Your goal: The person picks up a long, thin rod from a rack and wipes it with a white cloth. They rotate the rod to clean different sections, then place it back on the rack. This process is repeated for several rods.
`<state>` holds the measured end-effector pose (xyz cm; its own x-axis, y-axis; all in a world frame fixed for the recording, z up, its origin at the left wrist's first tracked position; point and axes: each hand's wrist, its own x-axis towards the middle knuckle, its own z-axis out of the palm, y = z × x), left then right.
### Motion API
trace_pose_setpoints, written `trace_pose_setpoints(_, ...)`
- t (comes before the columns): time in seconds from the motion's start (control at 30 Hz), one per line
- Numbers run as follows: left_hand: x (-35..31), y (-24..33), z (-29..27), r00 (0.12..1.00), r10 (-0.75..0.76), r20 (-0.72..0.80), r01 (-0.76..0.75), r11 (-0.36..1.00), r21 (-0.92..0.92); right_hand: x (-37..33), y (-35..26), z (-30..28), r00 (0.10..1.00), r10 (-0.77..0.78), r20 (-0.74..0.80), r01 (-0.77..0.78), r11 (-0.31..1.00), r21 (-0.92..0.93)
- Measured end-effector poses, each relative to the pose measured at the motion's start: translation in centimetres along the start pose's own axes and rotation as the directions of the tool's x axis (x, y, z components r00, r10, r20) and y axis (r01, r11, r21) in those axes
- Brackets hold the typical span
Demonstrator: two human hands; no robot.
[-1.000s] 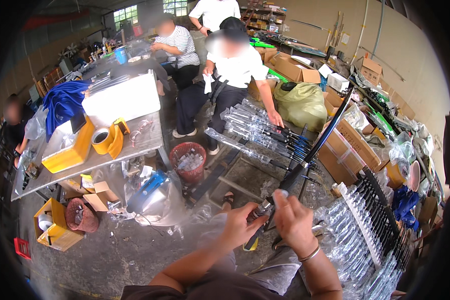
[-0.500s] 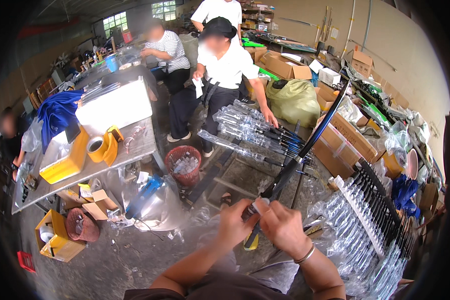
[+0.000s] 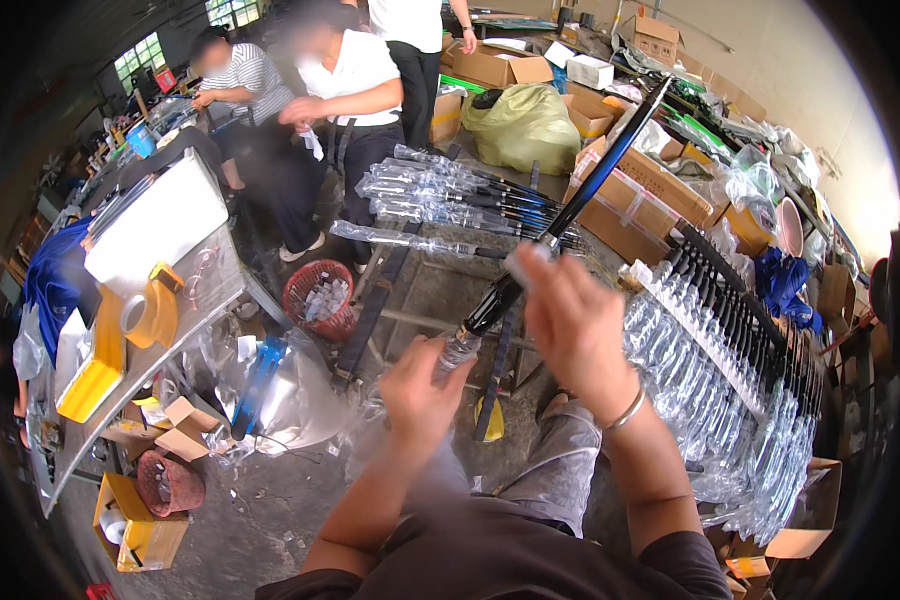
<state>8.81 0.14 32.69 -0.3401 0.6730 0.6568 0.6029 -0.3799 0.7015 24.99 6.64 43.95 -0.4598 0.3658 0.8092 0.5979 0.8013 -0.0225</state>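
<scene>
A fishing rod (image 3: 602, 170) with a glossy blue upper part and a black lower part slants up to the far right in front of me. My left hand (image 3: 418, 392) is closed round its lower end, where clear plastic wrap shows. Higher up, my right hand (image 3: 578, 325), smeared by motion, pinches a small white piece (image 3: 532, 262) against or just beside the rod's black section. Its exact kind is too blurred to tell. Beyond the rod, several plastic-sleeved rods (image 3: 425, 190) lie in a bundle on a low metal frame (image 3: 425, 318).
Many sleeved rods (image 3: 700, 390) stand in a row at my right. A red basket (image 3: 308, 322) with white scraps stands left of the frame. At left is a table (image 3: 205, 300) with a white box and tape. A co-worker (image 3: 355, 100) sits beyond the bundle; cartons (image 3: 635, 195) stand behind.
My hands have moved apart: the right up along the rod, the left toward its lower end. The co-worker's hand has left the bundle of rods. My view has shifted to the right.
</scene>
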Motion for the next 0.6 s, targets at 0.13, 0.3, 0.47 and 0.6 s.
trace_pose_setpoints(0.13,0.8,0.3,-0.3,0.991,0.123,-0.045,-0.116,0.985,0.124,-1.0,-0.5,0.8,0.996,0.059,0.068,-0.054,0.996,-0.077)
trace_pose_setpoints(0.3,0.6,0.1,-0.3,0.992,0.120,-0.045,-0.112,0.983,0.142,-2.1,-2.0,1.6,0.998,-0.021,0.066,0.018,0.999,0.042)
trace_pose_setpoints(0.47,0.5,0.4,-0.6,0.998,0.059,-0.036,-0.057,0.997,0.057,-0.7,0.0,1.4,0.999,0.042,-0.010,-0.043,0.997,-0.065)
trace_pose_setpoints(0.6,0.1,0.7,-0.3,0.997,-0.064,0.034,0.067,0.995,-0.077,-2.6,-1.4,2.0,0.994,-0.095,0.053,0.094,0.995,0.019)
